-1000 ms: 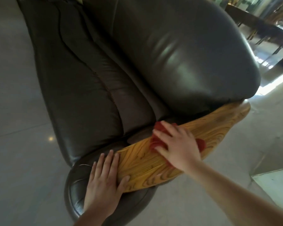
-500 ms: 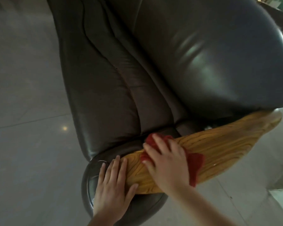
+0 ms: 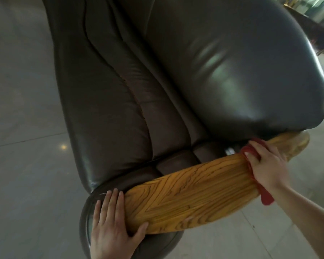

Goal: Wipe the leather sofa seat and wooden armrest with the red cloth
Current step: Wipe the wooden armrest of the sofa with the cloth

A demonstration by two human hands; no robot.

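Note:
A dark leather sofa fills the view, its seat cushion (image 3: 108, 109) running up the middle and its shiny backrest (image 3: 232, 62) at the right. The yellow wooden armrest (image 3: 195, 191) lies across the lower part. My right hand (image 3: 266, 165) presses the red cloth (image 3: 266, 197) flat on the armrest's far end, near the backrest; cloth edges show above and below the hand. My left hand (image 3: 112, 228) lies flat with fingers spread on the leather front end of the arm, its thumb on the wood's near tip.
Grey tiled floor (image 3: 22, 146) surrounds the sofa on the left and at the lower right. Dark furniture (image 3: 318, 32) stands behind the backrest at the top right.
My right hand has slid the red cloth along the armrest from near my left hand to the far end by the backrest. The left hand has stayed put.

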